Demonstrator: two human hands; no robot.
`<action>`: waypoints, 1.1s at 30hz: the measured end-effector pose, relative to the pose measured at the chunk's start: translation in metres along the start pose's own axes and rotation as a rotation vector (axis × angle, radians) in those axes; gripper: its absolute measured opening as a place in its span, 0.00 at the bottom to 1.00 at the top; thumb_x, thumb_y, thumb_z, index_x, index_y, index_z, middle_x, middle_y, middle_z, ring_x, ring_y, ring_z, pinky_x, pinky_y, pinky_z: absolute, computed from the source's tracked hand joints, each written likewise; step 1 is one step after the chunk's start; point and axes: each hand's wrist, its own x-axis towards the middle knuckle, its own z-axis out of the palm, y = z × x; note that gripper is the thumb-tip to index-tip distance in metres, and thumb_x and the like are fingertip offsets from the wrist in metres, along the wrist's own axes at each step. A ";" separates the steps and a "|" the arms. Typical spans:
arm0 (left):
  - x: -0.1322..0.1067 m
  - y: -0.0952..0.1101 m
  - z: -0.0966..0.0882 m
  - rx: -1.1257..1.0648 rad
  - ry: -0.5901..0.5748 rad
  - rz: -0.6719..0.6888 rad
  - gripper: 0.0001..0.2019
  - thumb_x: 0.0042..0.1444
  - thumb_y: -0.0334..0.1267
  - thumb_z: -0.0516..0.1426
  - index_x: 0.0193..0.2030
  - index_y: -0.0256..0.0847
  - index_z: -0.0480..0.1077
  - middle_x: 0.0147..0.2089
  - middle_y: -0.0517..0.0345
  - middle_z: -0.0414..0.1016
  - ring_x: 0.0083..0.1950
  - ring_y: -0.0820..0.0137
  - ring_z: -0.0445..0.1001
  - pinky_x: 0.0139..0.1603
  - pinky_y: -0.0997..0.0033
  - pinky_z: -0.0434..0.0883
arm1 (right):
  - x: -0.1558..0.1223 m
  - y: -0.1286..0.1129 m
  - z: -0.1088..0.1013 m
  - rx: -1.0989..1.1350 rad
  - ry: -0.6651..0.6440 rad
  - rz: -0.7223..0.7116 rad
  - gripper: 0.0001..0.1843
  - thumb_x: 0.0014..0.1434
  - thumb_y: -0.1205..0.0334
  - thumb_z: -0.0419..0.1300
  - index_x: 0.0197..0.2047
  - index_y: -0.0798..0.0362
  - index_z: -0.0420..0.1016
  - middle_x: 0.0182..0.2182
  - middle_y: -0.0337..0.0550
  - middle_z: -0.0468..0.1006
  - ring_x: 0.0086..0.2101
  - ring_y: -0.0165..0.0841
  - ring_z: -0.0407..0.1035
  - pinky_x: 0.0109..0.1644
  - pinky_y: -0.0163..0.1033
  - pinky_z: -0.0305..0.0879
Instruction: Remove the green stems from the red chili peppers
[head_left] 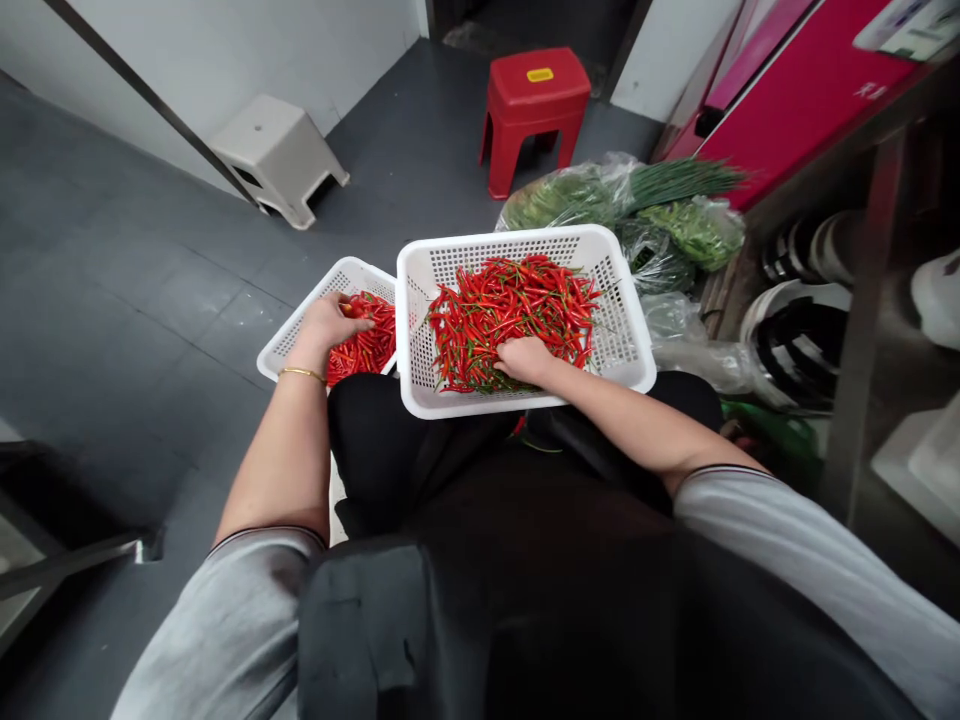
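Right hand (525, 360) down among the chillies (510, 305), left hand (324, 325) over the smaller basket (289, 340); can't tell either grip, so keep the larger basket (415, 325) level!

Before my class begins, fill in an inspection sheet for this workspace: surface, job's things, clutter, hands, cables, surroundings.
Surface: dark-clothed lap; grey floor.
Job's things: red chillies in larger basket and smaller basket.
Clutter: bagged greens beyond the larger basket.
Hands: left hand among smaller basket's chillies, right hand among larger basket's; grips unclear.
Cables: nothing seen.
Surroundings: red stool, pale stool, pink-red panel.
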 end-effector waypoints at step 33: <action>-0.104 0.130 0.133 -0.857 -1.041 -0.176 0.11 0.44 0.40 0.65 0.24 0.36 0.70 0.20 0.54 0.75 0.19 0.72 0.71 0.20 0.76 0.65 | -0.038 0.020 0.005 0.144 0.312 0.032 0.22 0.68 0.55 0.45 0.41 0.55 0.78 0.40 0.55 0.77 0.40 0.38 0.73 0.36 0.35 0.60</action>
